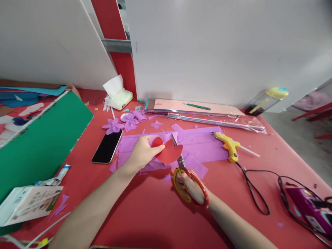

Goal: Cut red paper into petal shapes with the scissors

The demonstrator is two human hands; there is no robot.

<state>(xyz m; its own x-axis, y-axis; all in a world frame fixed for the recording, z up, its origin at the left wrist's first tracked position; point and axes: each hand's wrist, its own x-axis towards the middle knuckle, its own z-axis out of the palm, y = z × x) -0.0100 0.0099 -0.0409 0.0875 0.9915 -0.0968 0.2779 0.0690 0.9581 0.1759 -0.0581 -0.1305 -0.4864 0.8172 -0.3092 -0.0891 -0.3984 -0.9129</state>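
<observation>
My left hand (141, 154) pinches a red paper cutout (168, 153) with rounded lobes, holding it just above the table. My right hand (193, 188) has its fingers through the red and yellow handles of a pair of scissors (185, 173). The scissor blades point away from me and bite into the right side of the red paper. Under both lie sheets of purple paper (199, 143) and purple scraps on the red table (145, 211).
A black phone (107, 146) lies left of the purple sheets, purple paper flowers (124, 122) and a tissue pack (118, 98) behind it. A yellow glue gun (229, 145) with black cord sits right. A green sheet (38, 145) and a white box (27, 204) lie left.
</observation>
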